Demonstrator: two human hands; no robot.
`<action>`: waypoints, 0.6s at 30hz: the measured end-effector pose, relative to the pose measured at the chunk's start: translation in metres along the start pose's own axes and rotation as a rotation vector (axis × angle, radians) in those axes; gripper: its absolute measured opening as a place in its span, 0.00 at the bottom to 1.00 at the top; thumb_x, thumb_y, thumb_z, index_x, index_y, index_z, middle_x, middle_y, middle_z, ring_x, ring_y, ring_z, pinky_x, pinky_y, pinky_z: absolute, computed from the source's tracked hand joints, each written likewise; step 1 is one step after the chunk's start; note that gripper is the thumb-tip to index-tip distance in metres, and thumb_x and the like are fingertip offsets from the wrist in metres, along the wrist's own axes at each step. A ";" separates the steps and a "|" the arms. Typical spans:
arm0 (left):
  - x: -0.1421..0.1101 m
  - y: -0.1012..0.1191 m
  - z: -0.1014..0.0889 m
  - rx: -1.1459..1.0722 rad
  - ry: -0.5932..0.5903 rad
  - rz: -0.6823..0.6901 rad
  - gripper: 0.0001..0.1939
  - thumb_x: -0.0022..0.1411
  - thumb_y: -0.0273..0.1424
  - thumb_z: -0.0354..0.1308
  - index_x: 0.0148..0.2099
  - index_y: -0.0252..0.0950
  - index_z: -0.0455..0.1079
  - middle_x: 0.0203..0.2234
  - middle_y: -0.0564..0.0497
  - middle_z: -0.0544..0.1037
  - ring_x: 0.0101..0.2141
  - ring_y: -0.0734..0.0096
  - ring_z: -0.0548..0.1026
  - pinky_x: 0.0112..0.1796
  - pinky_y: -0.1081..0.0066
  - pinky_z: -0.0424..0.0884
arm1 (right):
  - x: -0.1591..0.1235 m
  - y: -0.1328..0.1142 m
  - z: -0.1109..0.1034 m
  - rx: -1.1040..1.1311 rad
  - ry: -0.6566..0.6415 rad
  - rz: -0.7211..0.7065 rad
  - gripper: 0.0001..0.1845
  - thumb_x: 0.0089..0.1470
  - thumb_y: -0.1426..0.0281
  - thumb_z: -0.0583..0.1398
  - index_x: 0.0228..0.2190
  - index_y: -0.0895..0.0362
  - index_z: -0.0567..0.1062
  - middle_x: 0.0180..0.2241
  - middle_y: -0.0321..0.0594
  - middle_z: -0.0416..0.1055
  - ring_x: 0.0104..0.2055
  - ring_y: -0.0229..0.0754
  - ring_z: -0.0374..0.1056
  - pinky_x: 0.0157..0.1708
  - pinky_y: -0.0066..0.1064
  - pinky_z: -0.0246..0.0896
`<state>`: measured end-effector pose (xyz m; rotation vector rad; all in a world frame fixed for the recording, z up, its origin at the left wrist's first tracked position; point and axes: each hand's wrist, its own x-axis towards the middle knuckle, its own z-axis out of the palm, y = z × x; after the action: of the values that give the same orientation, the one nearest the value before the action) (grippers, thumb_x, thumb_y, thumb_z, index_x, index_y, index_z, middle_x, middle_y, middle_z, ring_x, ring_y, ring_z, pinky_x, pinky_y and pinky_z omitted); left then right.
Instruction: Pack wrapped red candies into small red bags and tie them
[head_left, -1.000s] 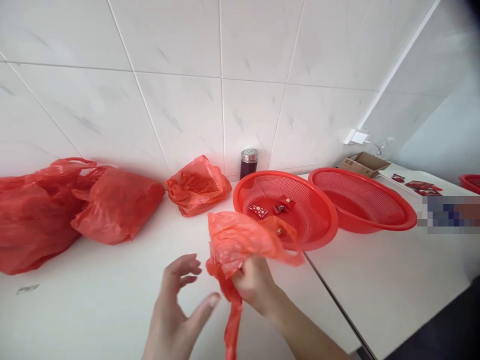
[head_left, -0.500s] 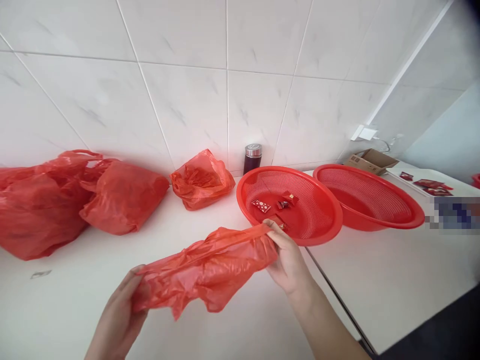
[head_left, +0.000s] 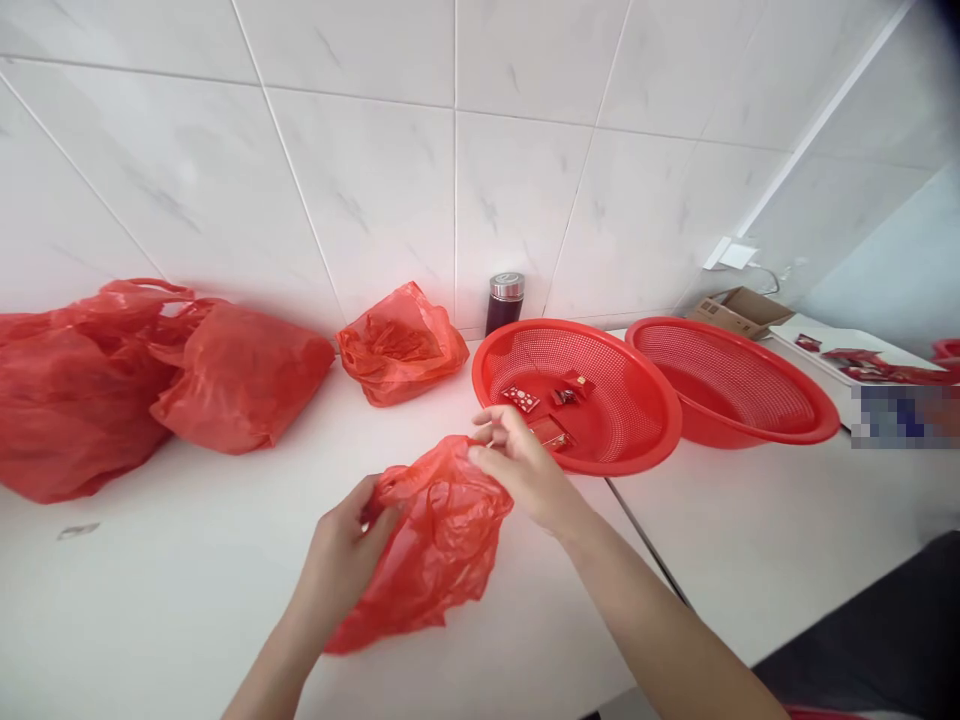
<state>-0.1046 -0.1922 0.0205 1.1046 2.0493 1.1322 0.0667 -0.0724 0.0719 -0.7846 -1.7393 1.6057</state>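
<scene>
A thin red plastic bag [head_left: 442, 540] hangs crumpled between my two hands above the white table. My left hand [head_left: 349, 545] is closed on its upper left edge, thumb toward me. At the upper right edge, my right hand [head_left: 517, 465] pinches the plastic between thumb and fingers. Just beyond that hand stands a red plastic colander [head_left: 637, 440] with several small red packets [head_left: 520, 398] lying in it. Behind the held bag, a second red plastic bag [head_left: 401, 350] sits with its mouth open against the wall.
Two full red bags [head_left: 240, 375] rest at the left. Another red colander [head_left: 795, 425] stands at the right, near a cardboard box [head_left: 739, 312]. A dark flask [head_left: 505, 303] is by the wall. A person's dark clothing [head_left: 877, 630] shows at lower right.
The bag went from bunched in my right hand to stretched between both hands, then my hands drew closer together and it now hangs down. My left hand, open and free at first, took hold.
</scene>
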 end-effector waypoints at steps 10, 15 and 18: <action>0.004 -0.014 0.018 -0.753 -0.041 -0.383 0.15 0.57 0.38 0.61 0.46 0.40 0.69 0.34 0.52 0.77 0.31 0.69 0.75 0.33 0.73 0.72 | -0.031 0.038 0.053 -0.780 -0.234 -0.303 0.10 0.57 0.76 0.51 0.38 0.56 0.69 0.37 0.41 0.70 0.38 0.42 0.66 0.38 0.34 0.62; 0.001 -0.030 0.010 -0.915 -0.039 -0.520 0.12 0.56 0.29 0.62 0.44 0.36 0.71 0.28 0.51 0.77 0.22 0.72 0.75 0.27 0.73 0.73 | -0.017 0.083 0.066 -1.101 -0.361 -0.303 0.15 0.51 0.72 0.57 0.43 0.57 0.70 0.34 0.43 0.73 0.36 0.46 0.67 0.40 0.40 0.59; 0.002 -0.036 -0.014 -0.967 0.106 -0.506 0.06 0.56 0.26 0.60 0.39 0.35 0.72 0.24 0.52 0.76 0.20 0.73 0.74 0.23 0.75 0.73 | -0.016 0.073 0.056 -1.135 -0.387 -0.337 0.12 0.52 0.69 0.58 0.41 0.57 0.72 0.33 0.42 0.74 0.37 0.47 0.67 0.41 0.42 0.58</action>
<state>-0.1304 -0.2077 -0.0036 0.0500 1.3852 1.6175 0.0330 -0.1145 -0.0049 -0.5880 -2.8963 0.4440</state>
